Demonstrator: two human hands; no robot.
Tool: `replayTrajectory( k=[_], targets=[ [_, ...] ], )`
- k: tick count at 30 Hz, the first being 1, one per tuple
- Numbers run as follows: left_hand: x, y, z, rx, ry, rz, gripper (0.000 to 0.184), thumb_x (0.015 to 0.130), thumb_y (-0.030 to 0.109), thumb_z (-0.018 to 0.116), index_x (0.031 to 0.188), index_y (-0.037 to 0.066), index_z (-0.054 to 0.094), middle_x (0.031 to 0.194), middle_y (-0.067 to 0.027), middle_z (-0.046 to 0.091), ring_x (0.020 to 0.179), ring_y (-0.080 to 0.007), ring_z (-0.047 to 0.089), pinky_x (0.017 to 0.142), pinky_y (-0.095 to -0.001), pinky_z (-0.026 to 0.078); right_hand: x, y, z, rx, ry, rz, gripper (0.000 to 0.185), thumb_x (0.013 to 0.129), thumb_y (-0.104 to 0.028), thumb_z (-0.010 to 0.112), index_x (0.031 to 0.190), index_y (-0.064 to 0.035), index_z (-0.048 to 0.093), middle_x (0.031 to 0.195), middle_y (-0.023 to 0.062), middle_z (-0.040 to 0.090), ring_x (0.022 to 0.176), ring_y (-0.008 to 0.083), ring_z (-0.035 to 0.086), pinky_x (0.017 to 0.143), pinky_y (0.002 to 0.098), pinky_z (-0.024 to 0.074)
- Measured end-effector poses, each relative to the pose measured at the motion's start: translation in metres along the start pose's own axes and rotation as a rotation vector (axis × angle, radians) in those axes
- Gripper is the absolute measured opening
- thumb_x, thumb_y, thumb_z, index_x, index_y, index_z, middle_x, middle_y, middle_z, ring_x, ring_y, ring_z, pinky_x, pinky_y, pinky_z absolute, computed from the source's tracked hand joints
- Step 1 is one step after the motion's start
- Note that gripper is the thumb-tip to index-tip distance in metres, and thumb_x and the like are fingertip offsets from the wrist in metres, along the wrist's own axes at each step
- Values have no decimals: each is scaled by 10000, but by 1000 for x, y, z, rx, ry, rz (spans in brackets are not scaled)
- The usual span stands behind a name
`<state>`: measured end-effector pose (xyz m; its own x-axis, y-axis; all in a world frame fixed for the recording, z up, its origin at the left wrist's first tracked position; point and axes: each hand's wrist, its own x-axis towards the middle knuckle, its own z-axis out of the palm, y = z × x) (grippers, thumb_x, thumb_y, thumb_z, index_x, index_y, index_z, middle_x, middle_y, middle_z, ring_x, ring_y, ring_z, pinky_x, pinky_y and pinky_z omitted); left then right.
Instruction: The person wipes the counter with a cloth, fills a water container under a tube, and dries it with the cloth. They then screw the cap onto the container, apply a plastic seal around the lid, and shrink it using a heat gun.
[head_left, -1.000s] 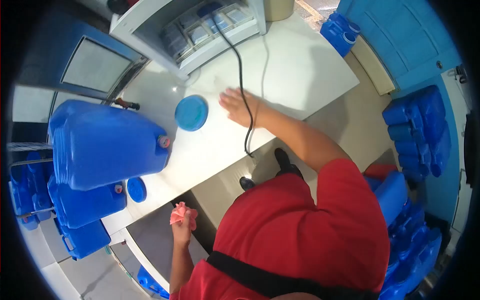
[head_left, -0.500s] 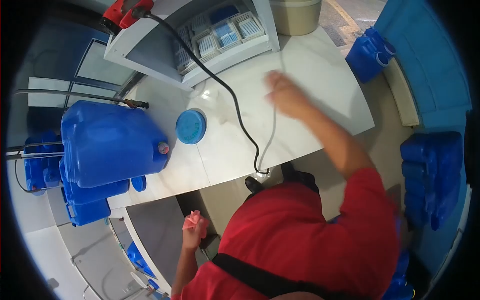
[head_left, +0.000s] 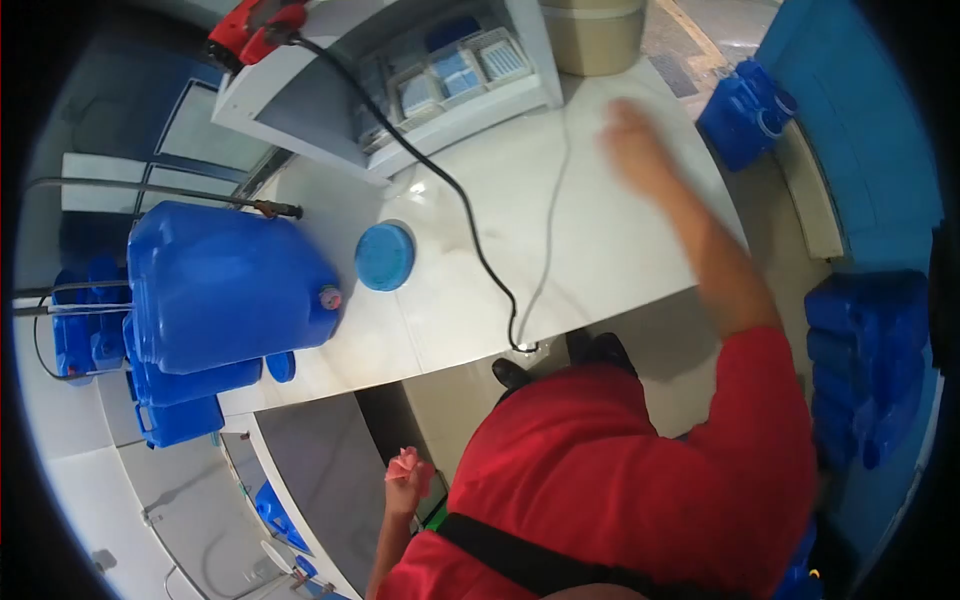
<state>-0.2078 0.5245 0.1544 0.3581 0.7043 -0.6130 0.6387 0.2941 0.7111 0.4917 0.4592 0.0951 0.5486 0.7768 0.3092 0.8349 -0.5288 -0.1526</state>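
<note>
My left hand is closed around a crumpled pink cloth, held low beside the front of the counter. My right hand is over the right part of the white counter, with the arm stretched out. Motion smears its fingers, so what they hold, if anything, cannot be made out. A thin grey cord runs across the counter to the left of this hand. Further left lies a thick black cable, and past it a round blue lid.
Blue jugs stand on the counter's left end. At the back are a grey-white cabinet with small baskets, a red power tool and a beige bucket. More blue containers are on the floor at right.
My right hand has moved right and farther back over the counter, uncovering more of the grey cord. My left hand, still holding the pink cloth, has shifted slightly right and down in view.
</note>
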Motion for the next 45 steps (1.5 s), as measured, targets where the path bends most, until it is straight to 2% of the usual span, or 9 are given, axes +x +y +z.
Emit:
replayTrajectory(
  k=[3,11,16,18,26,31,36,40,45],
  targets=[
    [12,-5,-6,1,-99,-27,206,971,180,644,1136,85,566,765,5,601,561,-72,543,469,-245,411,-35,-108,20,286,-99,-457,638,984,-395,555,1429,56,480,1547,240,411,1472,365,334,1228,474,218],
    [-5,-4,-26,61,18,2,43,917,133,611,895,100,594,626,33,531,497,-86,511,442,-260,380,42,93,-25,-161,-283,647,594,1058,-356,401,1457,83,437,1571,273,362,1466,398,345,1222,491,236],
    [16,-28,-24,31,-81,-209,92,938,167,629,909,103,569,648,28,543,499,-77,502,445,-249,376,40,66,20,-389,-100,-3,513,1054,-338,371,1331,21,611,1480,228,507,1414,371,434,1163,515,313],
    [18,-42,-29,276,-91,63,83,955,144,618,922,113,549,677,27,541,494,-70,473,439,-246,359,40,136,-17,-29,-320,534,382,1010,-269,448,1066,-24,736,1336,222,617,1218,375,597,1022,512,460],
    [32,21,-12,105,-143,-81,114,940,121,637,1028,93,571,769,-2,567,612,-72,540,508,-234,404,34,37,28,80,106,-270,428,1032,-217,416,1352,17,577,1429,227,547,1364,360,477,1160,452,350],
    [30,6,-29,468,-42,19,83,938,134,626,1005,105,585,769,6,569,578,-76,527,488,-235,390,41,145,-34,61,-503,644,381,1028,-241,448,1280,-49,661,1394,201,591,1303,350,549,1086,454,442],
    [23,24,-19,88,-30,-35,46,920,138,629,926,95,616,703,24,551,523,-79,519,457,-259,396,5,43,7,-18,23,196,594,1008,-345,499,1424,78,484,1504,271,460,1445,333,405,1232,452,219],
    [38,3,-22,338,-73,-78,45,940,136,611,952,97,591,686,23,546,514,-69,498,451,-244,376,-52,-23,-9,136,-248,52,717,1016,-463,469,1555,-8,335,1652,194,242,1544,340,182,1262,473,96],
    [50,15,-27,246,-171,55,136,959,136,608,1077,91,561,700,21,553,513,-62,494,438,-235,370,-105,140,-42,68,-106,756,412,989,-316,542,1213,24,601,1347,262,541,1219,382,545,940,564,434]
  ],
)
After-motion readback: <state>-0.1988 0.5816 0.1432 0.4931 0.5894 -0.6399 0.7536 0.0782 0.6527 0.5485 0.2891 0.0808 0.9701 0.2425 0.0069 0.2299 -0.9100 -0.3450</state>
